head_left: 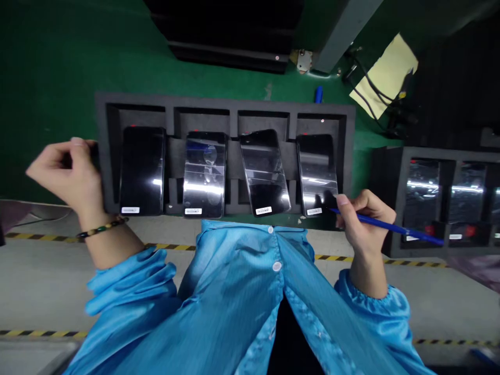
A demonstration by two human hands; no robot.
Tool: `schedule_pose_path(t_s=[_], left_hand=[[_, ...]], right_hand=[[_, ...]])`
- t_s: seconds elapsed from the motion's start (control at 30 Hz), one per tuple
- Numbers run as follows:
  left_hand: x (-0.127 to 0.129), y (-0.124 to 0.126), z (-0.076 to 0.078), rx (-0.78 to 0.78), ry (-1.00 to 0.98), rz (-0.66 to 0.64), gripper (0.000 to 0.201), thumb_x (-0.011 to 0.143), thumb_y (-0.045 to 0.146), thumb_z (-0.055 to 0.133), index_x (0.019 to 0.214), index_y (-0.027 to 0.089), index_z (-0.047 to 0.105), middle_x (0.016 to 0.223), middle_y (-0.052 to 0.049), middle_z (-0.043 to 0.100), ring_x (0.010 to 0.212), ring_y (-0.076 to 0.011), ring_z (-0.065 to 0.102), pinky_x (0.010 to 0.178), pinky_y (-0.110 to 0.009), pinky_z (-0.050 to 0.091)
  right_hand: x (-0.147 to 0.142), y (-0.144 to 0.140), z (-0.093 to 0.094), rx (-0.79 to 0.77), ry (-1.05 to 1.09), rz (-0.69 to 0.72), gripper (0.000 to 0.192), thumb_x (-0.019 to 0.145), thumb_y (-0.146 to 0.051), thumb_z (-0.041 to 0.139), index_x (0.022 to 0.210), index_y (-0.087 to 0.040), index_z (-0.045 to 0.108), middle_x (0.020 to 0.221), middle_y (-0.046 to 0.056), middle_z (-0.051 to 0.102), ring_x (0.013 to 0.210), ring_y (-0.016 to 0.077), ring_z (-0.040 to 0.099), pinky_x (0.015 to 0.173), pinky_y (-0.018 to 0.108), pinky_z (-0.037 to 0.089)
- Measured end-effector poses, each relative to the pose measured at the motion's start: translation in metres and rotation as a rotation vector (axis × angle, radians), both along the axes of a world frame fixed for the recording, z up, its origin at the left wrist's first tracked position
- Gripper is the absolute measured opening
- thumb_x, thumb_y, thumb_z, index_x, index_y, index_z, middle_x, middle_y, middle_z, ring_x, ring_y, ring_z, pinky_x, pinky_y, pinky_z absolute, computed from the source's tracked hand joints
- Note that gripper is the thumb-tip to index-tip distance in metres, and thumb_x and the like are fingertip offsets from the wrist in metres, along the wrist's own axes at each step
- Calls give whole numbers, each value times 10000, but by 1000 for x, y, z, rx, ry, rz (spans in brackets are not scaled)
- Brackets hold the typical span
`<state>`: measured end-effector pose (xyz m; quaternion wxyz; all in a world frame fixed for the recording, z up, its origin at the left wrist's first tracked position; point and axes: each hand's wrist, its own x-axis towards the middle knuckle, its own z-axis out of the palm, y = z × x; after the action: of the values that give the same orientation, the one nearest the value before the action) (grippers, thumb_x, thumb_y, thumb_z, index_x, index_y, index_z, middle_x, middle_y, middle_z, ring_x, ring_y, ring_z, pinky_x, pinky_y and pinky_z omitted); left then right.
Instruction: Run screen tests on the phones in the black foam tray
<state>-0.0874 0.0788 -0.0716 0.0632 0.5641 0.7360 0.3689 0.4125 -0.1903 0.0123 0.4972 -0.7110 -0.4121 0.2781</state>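
A black foam tray [230, 104] lies on the green bench and holds several black phones in slots, among them a far-left phone [142, 169], a tilted phone [265, 172] and a far-right phone [317, 174]. My left hand [68, 172] grips the tray's left edge with curled fingers. My right hand [361, 219] holds a blue pen [390, 227], its tip touching the bottom corner of the far-right phone near a white label.
A second foam tray [390, 208] with more phones stands at the right. Cables and a yellow sheet [386, 73] lie at the back right, a dark box [230, 31] at the back. My blue smock [242, 297] fills the foreground above a floor with striped tape.
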Motion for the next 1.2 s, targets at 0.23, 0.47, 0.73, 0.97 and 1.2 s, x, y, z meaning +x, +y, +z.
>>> schedule_pose_path(t_s=[0.23,0.47,0.73,0.97,1.2], left_hand=[[-16,3,-13,254,-164,-154,93,866,268,678,832,197,630,858,-63,782,865,-223,809,936,-430,653],[-18,6,-14,241,-147,-132,90,864,260,690,822,183,675,856,-80,800,852,-229,808,902,-419,654],[-19,7,-14,206,-120,-95,80,867,246,667,807,193,665,870,-77,809,865,-228,809,906,-417,651],[-24,10,-15,187,-109,-97,141,860,311,676,774,216,618,875,-83,802,880,-241,814,922,-427,653],[-22,11,-14,144,-96,-58,129,854,259,650,772,229,554,865,-65,772,880,-226,806,962,-426,646]], right_hand=[[2,-3,-2,35,151,-73,471,926,-256,875,702,-237,461,501,-73,581,352,114,536,368,250,395],[3,-5,-9,28,44,10,495,974,-202,801,673,-227,408,505,-84,537,397,83,508,476,263,426],[7,-5,-10,-4,-48,43,519,968,-294,805,659,-239,391,509,-74,489,431,85,449,489,279,403],[7,-7,-14,48,-1,46,492,983,-215,768,675,-233,384,509,-81,515,409,83,477,484,280,408],[7,-6,-15,33,-8,24,495,992,-208,760,675,-230,382,507,-82,512,412,83,484,492,279,417]])
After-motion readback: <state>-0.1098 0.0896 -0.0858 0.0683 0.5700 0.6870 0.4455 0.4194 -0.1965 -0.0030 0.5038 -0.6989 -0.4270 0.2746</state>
